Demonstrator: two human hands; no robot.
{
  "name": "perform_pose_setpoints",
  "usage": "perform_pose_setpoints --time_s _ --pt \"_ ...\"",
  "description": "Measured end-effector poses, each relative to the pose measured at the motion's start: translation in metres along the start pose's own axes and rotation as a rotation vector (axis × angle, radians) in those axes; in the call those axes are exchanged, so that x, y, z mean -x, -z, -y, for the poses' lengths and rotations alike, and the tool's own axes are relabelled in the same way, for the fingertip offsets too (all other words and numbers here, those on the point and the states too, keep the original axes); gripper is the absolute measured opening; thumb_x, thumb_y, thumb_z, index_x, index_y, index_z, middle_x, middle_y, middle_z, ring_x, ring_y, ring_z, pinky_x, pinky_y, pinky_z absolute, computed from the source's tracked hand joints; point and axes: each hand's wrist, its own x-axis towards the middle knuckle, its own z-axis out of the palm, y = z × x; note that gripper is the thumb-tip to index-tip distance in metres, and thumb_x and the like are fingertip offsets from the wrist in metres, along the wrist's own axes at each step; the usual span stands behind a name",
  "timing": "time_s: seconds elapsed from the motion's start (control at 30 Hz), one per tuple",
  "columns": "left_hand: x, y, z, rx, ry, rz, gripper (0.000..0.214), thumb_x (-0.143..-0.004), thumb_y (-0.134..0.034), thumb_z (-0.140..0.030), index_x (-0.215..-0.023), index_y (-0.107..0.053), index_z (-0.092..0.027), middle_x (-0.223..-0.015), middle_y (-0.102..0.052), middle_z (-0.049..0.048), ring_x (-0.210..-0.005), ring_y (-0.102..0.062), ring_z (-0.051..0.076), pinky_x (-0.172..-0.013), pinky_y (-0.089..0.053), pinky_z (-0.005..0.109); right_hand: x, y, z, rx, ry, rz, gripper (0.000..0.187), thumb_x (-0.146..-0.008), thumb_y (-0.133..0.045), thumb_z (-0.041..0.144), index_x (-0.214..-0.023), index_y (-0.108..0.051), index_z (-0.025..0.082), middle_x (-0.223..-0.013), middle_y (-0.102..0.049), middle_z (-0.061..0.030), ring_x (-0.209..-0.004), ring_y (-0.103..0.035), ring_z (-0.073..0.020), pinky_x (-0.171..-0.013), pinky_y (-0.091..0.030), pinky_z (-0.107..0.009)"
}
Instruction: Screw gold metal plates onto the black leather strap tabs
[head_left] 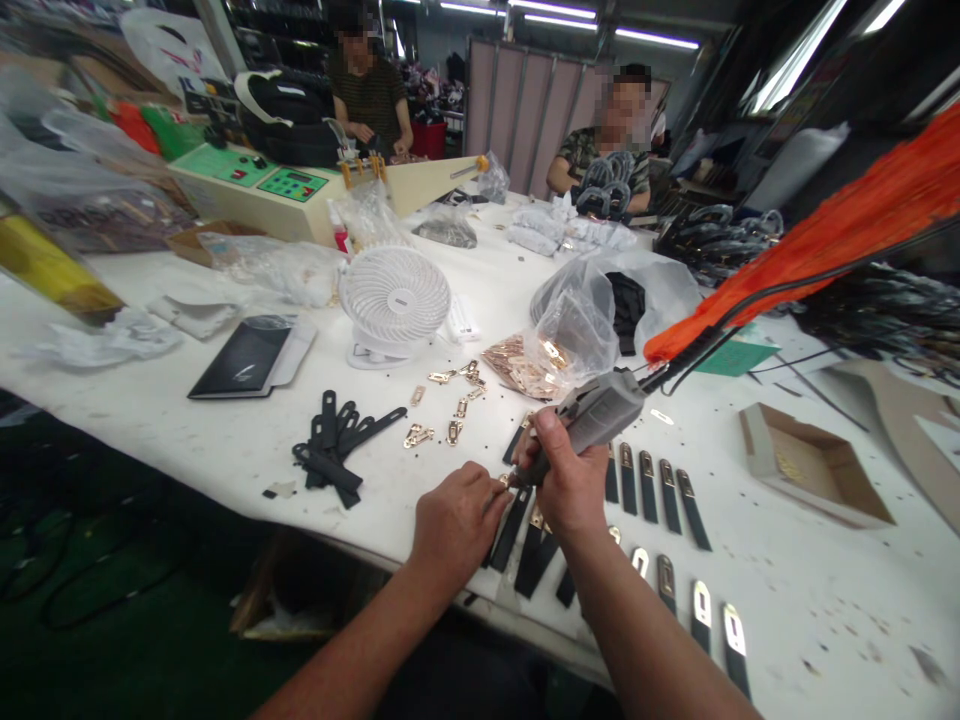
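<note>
My right hand [571, 485] is wrapped round a grey electric screwdriver [604, 408], its tip angled down to the left. A black cable and an orange covering run from its rear end to the upper right. With fingers pinched, my left hand [457, 515] holds a small gold metal plate [505, 480] right at the screwdriver's tip. The plate seems to sit on the end of a black strap [512, 528], though my fingers hide part of it. To the right lie rows of black straps with gold plates [666, 488] on their ends.
Loose black straps [341, 445] are piled at left, near scattered gold plates [457, 408]. Behind them stand a white fan [395, 300] and a plastic bag of plates [525, 362]. A cardboard box [814, 470] is at right. Two people sit across the table beyond a cream machine [292, 205].
</note>
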Motion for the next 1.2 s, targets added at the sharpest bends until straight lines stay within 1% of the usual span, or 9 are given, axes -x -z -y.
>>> perform_pose_setpoints --time_s 0.37,0.57,0.73,0.9,1.0,1.1,1.2 --pt "0.0009 -0.0027 0.0029 0.022 0.014 -0.015 0.013 -0.100 -0.073 -0.025 -0.087 -0.076 -0.023 -0.087 -0.068 -0.0008 -0.082 -0.067 0.015 -0.073 -0.045 0.028 -0.0002 0.0027 -0.0055 -0.017 0.029 0.018 0.043 -0.082 -0.085 0.056 -0.083 -0.061 0.020 -0.057 -0.055 0.0049 -0.045 -0.055 -0.0128 -0.040 -0.045 -0.023" --pt "-0.0001 -0.0012 0.0011 0.014 0.000 -0.025 0.015 -0.100 -0.073 -0.025 -0.086 -0.076 -0.023 -0.085 -0.068 -0.0008 -0.080 -0.067 0.015 -0.072 -0.045 0.028 -0.0001 0.0008 -0.0026 0.010 0.034 -0.007 0.046 -0.080 -0.085 0.059 -0.080 -0.059 0.020 -0.054 -0.053 0.0058 -0.041 -0.053 -0.0122 -0.039 -0.043 -0.023" --pt "0.0007 -0.0015 0.0022 0.010 -0.012 -0.025 0.019 -0.102 -0.070 -0.026 -0.083 -0.075 -0.022 -0.085 -0.067 -0.0005 -0.080 -0.067 0.015 -0.072 -0.045 0.028 0.0000 -0.0001 -0.0009 -0.020 0.014 -0.002 0.047 -0.078 -0.087 0.058 -0.079 -0.060 0.020 -0.055 -0.054 0.0056 -0.042 -0.053 -0.0123 -0.038 -0.043 -0.023" --pt "0.0004 -0.0034 0.0030 0.018 0.002 -0.019 0.015 -0.101 -0.072 -0.028 -0.087 -0.075 -0.023 -0.086 -0.068 -0.0005 -0.081 -0.068 0.015 -0.073 -0.047 0.028 -0.0006 -0.0006 -0.0010 -0.025 0.019 -0.005 0.048 -0.078 -0.087 0.058 -0.077 -0.057 0.021 -0.055 -0.053 0.0061 -0.041 -0.052 -0.0117 -0.037 -0.042 -0.022" --pt "0.0001 -0.0041 0.0029 0.022 -0.005 -0.019 0.011 -0.099 -0.075 -0.026 -0.088 -0.075 -0.023 -0.087 -0.069 -0.0002 -0.083 -0.069 0.016 -0.075 -0.049 0.029 -0.0014 0.0003 -0.0013 -0.018 0.032 -0.005 0.047 -0.080 -0.086 0.058 -0.077 -0.058 0.020 -0.056 -0.053 0.0060 -0.040 -0.051 -0.0110 -0.036 -0.042 -0.022" --pt "0.0002 -0.0052 0.0034 0.008 -0.017 -0.034 0.004 -0.096 -0.078 -0.025 -0.093 -0.075 -0.023 -0.090 -0.070 0.0008 -0.087 -0.069 0.019 -0.078 -0.052 0.031 -0.0031 0.0016 -0.0009 -0.009 0.038 0.014 0.045 -0.082 -0.085 0.057 -0.078 -0.058 0.021 -0.056 -0.054 0.0057 -0.040 -0.051 -0.0114 -0.036 -0.044 -0.023" --pt "0.0004 -0.0063 0.0039 -0.019 -0.034 -0.059 0.002 -0.096 -0.077 -0.024 -0.097 -0.075 -0.023 -0.094 -0.071 0.0029 -0.093 -0.069 0.022 -0.081 -0.055 0.034 -0.0062 0.0016 -0.0002 0.006 0.042 -0.002 0.045 -0.082 -0.084 0.058 -0.078 -0.059 0.021 -0.055 -0.057 0.0047 -0.039 -0.051 -0.0116 -0.035 -0.043 -0.024"
